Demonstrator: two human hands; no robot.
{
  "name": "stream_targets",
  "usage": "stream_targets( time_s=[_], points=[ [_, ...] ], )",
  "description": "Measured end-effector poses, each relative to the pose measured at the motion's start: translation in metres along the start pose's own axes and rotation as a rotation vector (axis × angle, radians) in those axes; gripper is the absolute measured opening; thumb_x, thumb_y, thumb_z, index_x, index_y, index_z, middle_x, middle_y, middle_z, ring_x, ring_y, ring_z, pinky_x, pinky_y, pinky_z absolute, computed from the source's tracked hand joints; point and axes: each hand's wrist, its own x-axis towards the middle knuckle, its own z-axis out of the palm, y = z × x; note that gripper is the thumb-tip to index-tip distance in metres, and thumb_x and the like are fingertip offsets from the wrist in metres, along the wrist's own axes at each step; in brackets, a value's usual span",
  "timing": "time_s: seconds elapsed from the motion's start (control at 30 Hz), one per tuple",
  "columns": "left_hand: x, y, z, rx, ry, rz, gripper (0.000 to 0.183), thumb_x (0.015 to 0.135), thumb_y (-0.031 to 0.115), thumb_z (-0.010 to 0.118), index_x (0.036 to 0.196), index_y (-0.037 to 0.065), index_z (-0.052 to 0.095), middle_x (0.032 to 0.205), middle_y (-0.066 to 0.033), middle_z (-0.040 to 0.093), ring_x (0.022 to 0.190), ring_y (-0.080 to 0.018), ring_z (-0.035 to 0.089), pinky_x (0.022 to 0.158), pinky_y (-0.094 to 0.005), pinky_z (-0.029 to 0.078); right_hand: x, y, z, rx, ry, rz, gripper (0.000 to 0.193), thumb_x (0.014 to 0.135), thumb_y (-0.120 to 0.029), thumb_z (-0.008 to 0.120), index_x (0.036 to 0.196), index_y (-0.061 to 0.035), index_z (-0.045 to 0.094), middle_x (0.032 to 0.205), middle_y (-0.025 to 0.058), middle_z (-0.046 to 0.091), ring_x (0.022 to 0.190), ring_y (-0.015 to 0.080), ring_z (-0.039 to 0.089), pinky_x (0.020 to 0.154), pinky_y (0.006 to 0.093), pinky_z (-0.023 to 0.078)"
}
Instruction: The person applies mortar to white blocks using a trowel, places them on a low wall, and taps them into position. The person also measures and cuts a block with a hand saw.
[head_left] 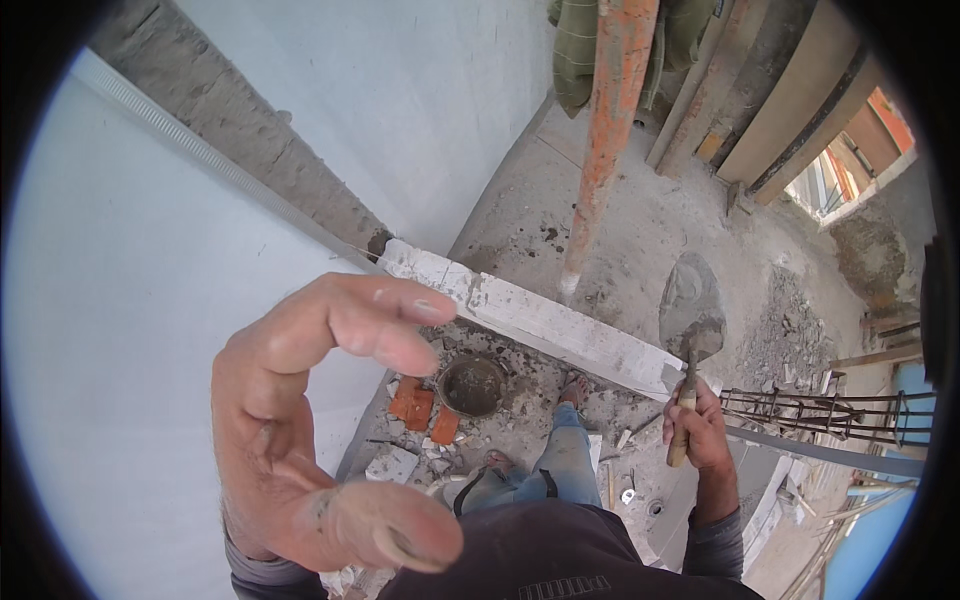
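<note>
My left hand (290, 400) is raised close to the camera, its fingers and thumb curved and spread apart with nothing between them. On the right, my right hand (708, 430) is closed round the wooden handle of a trowel (692, 300); its broad grey blade points away from me and looks smeared with mortar. A low wall of white blocks (560, 325) runs across in front of me, from the white wall to near my right hand. Below my left fingertips stands a round bucket (473, 386) with grey material inside.
Orange brick pieces (412, 402) and rubble lie beside the bucket, near my feet. Beyond the low wall rises an orange post (607, 130). Boards (770, 100) lean at the back right. A rusty rebar cage (830, 412) reaches in from the right.
</note>
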Motion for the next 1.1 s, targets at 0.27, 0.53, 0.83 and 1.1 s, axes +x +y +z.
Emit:
stream_targets(
  time_s=[0.27,0.53,0.83,1.1],
  points=[
    [-0.102,0.0,-0.061,-0.435,-0.124,0.237,0.078,0.08,0.073,0.068,0.105,-0.001,0.069,0.106,-0.0205,0.07,0.102,-0.0321,0.07,0.097,-0.047,0.052,0.012,0.188,0.143,-0.186,-0.195,0.53,0.016,0.098,-0.02,0.057,0.104,-0.005,0.055,0.073,0.0057,0.057,0.053,0.0155,0.054,0.049,0.0315,0.048],
    [-0.213,-0.089,-0.115,-0.321,0.387,-0.224,0.087,0.088,0.083,0.057,0.113,0.0,0.066,0.123,-0.0218,0.064,0.12,-0.0282,0.062,0.107,-0.0456,0.045,0.188,0.304,0.208,-0.995,-0.003,-0.182,0.027,0.098,-0.021,0.056,0.11,0.002,0.051,0.09,0.0305,0.066,0.085,0.0527,0.065,0.076,0.0602,0.049],
    [-0.554,-0.269,0.137,0.244,-0.202,-1.434,0.034,0.091,0.03,0.078,0.117,0.011,0.069,0.114,-0.0134,0.07,0.103,-0.0276,0.065,0.083,-0.0414,0.056,0.286,0.4,0.232,-1.109,0.069,0.017,0.039,0.1,-0.019,0.058,0.126,0.0043,0.041,0.108,0.0337,0.065,0.104,0.0527,0.064,0.087,0.0575,0.053],
    [-0.576,-0.258,0.224,-0.22,0.043,-1.712,0.039,0.091,0.038,0.073,0.118,0.01,0.069,0.115,-0.0158,0.07,0.105,-0.0304,0.065,0.085,-0.043,0.055,0.167,0.354,0.153,-1.356,-0.04,0.097,0.038,0.098,-0.02,0.058,0.126,0.0041,0.047,0.094,0.0235,0.07,0.09,0.0442,0.071,0.076,0.0516,0.057]
  ],
)
